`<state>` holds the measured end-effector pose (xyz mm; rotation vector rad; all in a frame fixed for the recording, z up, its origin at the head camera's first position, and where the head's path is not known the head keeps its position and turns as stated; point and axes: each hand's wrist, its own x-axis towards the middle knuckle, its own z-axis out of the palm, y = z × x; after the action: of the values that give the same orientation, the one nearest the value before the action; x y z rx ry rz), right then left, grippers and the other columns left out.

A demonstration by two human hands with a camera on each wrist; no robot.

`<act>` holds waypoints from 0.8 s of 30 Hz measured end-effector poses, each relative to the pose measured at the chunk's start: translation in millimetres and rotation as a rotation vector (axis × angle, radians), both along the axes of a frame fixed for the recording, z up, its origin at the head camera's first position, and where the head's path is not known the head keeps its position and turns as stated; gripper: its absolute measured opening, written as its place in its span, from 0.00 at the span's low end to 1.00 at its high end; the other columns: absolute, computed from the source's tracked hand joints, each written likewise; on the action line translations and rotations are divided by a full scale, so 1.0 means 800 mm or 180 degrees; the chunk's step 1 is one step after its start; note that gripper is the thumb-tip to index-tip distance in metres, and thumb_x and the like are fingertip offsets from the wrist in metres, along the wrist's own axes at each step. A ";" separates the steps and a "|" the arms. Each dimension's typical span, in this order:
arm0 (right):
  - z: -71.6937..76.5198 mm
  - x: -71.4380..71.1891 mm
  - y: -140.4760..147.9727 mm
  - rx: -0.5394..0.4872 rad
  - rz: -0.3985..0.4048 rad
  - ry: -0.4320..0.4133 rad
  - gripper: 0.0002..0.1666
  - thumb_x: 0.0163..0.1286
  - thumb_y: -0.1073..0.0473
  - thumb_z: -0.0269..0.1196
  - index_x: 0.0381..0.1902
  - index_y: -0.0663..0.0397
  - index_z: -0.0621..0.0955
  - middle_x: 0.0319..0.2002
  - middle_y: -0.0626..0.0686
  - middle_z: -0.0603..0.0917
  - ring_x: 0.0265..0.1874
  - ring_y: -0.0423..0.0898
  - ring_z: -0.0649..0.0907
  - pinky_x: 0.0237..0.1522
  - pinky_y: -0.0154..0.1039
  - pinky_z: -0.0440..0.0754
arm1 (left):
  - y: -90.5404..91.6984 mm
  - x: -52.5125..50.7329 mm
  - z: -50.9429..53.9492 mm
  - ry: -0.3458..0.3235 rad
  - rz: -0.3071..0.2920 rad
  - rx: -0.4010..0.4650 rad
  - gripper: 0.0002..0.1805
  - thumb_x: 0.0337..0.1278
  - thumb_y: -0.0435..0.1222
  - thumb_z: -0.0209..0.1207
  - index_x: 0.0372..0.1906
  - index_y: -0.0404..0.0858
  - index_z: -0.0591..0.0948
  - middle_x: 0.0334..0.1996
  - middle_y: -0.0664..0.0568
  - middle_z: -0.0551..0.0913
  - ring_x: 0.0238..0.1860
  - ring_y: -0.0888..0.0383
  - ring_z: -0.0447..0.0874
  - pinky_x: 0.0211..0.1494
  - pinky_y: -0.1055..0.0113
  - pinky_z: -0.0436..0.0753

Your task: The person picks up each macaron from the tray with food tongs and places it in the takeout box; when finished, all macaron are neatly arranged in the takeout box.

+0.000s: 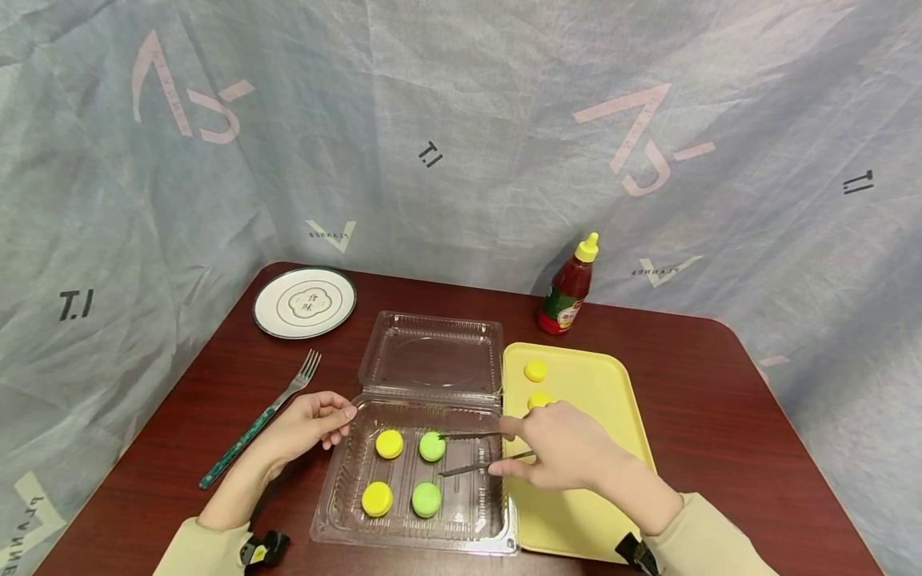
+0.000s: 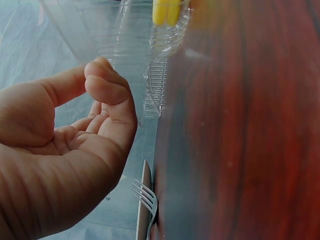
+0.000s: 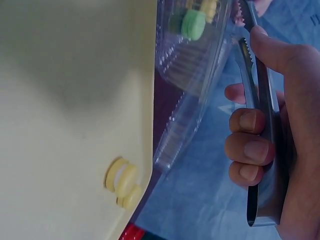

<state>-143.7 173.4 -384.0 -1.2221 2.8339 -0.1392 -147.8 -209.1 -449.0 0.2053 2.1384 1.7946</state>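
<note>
My right hand [image 1: 565, 448] grips metal tongs [image 3: 265, 130], their serrated tips apart with nothing between them. Those tips hover over the clear plastic box [image 1: 414, 541], close to a green macaron [image 1: 432, 446]. A second green macaron [image 1: 426, 500] and two yellow macarons, one farther back [image 1: 390, 444] and one nearer [image 1: 377, 498], also lie in the box. At its back left corner, my left hand [image 1: 310, 428] pinches the rim between thumb and forefinger. The hinged lid [image 1: 432, 356] lies folded back.
Right of the box lies a yellow tray [image 1: 583, 520] bearing two yellow macarons [image 1: 535, 370], one partly behind my right hand. A sauce bottle [image 1: 567, 288] stands behind the tray. On the left are a white plate [image 1: 277, 300] and a green-handled fork [image 1: 259, 422].
</note>
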 end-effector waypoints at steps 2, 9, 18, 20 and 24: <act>0.003 -0.003 0.004 -0.0015 -0.0026 0.0027 0.26 0.65 0.26 0.59 0.35 0.40 0.79 0.09 0.34 0.61 0.10 0.34 0.65 0.19 0.37 0.70 | 0.000 0.000 0.000 0.0000 0.0005 0.0005 0.12 0.71 0.32 0.56 0.44 0.23 0.75 0.26 0.49 0.78 0.24 0.61 0.75 0.27 0.72 0.76; 0.012 -0.014 0.021 -0.0085 -0.0110 0.0242 0.24 0.63 0.28 0.62 0.29 0.37 0.73 0.10 0.34 0.58 0.11 0.34 0.63 0.18 0.35 0.65 | 0.000 0.000 -0.001 -0.0002 0.0013 0.0011 0.12 0.71 0.32 0.56 0.44 0.23 0.75 0.26 0.49 0.78 0.24 0.62 0.75 0.27 0.72 0.76; 0.017 -0.028 0.044 0.0006 -0.0277 0.0292 0.25 0.64 0.25 0.58 0.32 0.37 0.75 0.10 0.34 0.61 0.12 0.34 0.65 0.18 0.34 0.66 | -0.001 0.001 -0.001 -0.0008 0.0005 0.0013 0.13 0.71 0.32 0.56 0.45 0.22 0.75 0.26 0.49 0.78 0.24 0.62 0.75 0.28 0.72 0.76; 0.019 -0.030 0.049 0.0024 -0.0346 0.0273 0.26 0.65 0.24 0.57 0.33 0.37 0.76 0.11 0.34 0.63 0.13 0.34 0.66 0.19 0.35 0.67 | -0.002 0.001 0.000 -0.0011 0.0006 0.0008 0.13 0.71 0.32 0.56 0.45 0.22 0.75 0.26 0.49 0.78 0.24 0.62 0.75 0.28 0.72 0.76; 0.021 -0.034 0.060 0.0027 -0.0460 0.0268 0.26 0.65 0.25 0.57 0.33 0.38 0.76 0.12 0.34 0.65 0.14 0.34 0.68 0.19 0.36 0.68 | -0.001 0.001 0.001 -0.0017 0.0016 0.0020 0.13 0.71 0.32 0.56 0.44 0.22 0.75 0.26 0.49 0.78 0.24 0.62 0.75 0.28 0.72 0.76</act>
<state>-171.2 221.0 -367.0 -1.0449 2.9914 -0.0834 -146.9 -210.1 -448.4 0.1967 2.1316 1.8028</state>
